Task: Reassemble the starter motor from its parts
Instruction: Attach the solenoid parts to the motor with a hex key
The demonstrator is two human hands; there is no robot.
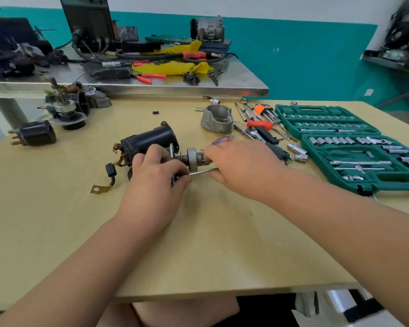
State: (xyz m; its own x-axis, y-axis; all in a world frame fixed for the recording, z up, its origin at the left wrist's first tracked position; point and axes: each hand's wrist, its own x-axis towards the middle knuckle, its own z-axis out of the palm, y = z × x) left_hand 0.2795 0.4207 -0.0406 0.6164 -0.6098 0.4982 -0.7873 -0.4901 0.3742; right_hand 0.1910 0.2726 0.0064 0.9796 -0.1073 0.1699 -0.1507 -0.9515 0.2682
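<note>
Motor body [151, 140] is lying on its side mid-table [198, 232], with the shaft and drive gear [194, 159] sticking out to my right. My left hand [156, 175] is gripping the flange end. My right hand [241, 166] is pinching a thin steel rod [203, 172] and aiming its tip at the flange. Risk as I'm judging it: the rod skewing and jamming if the body is rolling under my grip. Nose housing [216, 119] is sitting apart, not yet fitted.

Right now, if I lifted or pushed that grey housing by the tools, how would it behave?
Likely heavy for its size: the housing looks like thick cast metal. Probably rigid, not fragile. It seems to sit on a broad base on the table, so a push should slide it, not roll it.
</note>
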